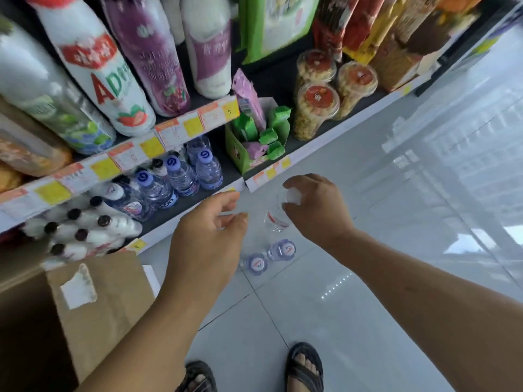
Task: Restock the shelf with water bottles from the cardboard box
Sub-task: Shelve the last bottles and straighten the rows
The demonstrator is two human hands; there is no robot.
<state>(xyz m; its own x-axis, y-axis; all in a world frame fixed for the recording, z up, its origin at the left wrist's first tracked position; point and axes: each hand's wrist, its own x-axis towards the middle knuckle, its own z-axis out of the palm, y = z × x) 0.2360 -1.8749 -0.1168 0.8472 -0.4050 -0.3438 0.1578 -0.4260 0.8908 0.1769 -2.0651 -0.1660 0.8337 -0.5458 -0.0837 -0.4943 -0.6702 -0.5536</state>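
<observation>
My right hand point(317, 207) grips a clear water bottle point(276, 217) by its white cap, holding it above the floor just in front of the lowest shelf point(181, 206). My left hand point(209, 236) hovers beside it with fingers apart and nothing in them. Two more water bottles with purple caps point(268, 257) stand on the floor tiles below the hands. Several purple-capped water bottles point(181, 174) stand in a row on the lowest shelf. The open cardboard box point(93, 295) sits on the floor at the lower left; its inside is dark.
White bottles with dark caps point(79, 230) fill the shelf's left part. A green carton of snack packets point(257, 140) and cups of snacks point(319, 106) stand to the right. Large drink bottles point(113, 80) line the shelf above. My sandalled feet point(304, 366) stand on the tiles.
</observation>
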